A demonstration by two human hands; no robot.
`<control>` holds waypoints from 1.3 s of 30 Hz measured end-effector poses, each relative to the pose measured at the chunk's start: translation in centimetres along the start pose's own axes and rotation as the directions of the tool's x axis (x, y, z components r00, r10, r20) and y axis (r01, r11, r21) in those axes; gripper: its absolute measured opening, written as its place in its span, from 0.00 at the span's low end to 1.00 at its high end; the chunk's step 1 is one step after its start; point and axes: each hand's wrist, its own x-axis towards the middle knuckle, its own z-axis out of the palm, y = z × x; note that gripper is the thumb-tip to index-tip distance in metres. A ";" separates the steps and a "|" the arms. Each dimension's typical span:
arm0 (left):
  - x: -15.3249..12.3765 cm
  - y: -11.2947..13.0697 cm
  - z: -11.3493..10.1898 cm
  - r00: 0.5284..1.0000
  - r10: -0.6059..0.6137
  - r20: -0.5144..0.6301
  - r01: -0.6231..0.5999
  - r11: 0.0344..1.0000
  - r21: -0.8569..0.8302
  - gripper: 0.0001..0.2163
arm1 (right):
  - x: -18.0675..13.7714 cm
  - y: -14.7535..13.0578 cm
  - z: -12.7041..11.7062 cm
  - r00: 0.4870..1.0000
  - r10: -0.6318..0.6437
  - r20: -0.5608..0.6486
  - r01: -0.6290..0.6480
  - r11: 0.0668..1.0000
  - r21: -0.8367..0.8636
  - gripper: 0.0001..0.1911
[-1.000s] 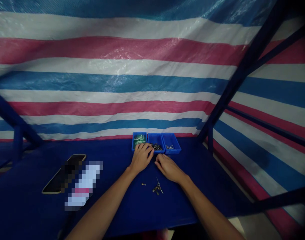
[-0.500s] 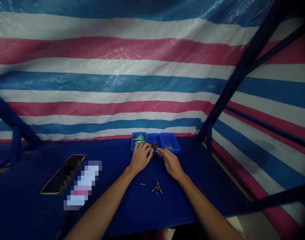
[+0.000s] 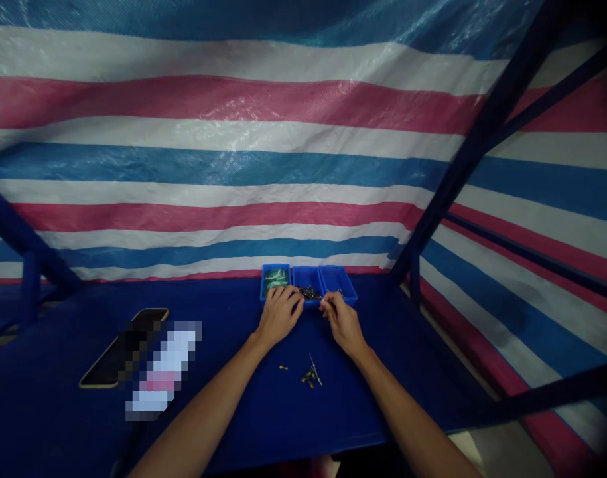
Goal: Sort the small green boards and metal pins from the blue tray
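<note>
No readable text, label, brand or number shows anywhere.

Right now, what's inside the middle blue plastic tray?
A pile of small dark metal pieces lies in the middle blue plastic tray. The left hand and right hand cover parts of its front edge.

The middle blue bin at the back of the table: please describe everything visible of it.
The middle blue bin is a small open box, plastic-looking, upright on the table, side by side with a left bin and a right bin. Dark pieces lie heaped in its front half. The left hand covers its front left corner; the right hand has its fingertips at the front right corner, touching or not I cannot tell.
</note>
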 end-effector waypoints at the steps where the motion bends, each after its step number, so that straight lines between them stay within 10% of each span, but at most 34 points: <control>1: 0.0 0.0 0.0 1.000 -0.001 0.001 0.001 1.000 0.000 0.11 | 0.0 -0.1 -0.1 1.000 0.001 -0.003 -0.001 1.000 -0.013 0.11; 39: 0.0 0.0 -0.1 1.000 -0.002 -0.008 0.002 1.000 -0.010 0.12 | 0.5 0.2 0.9 0.976 -0.194 -0.101 0.177 0.972 -0.152 0.13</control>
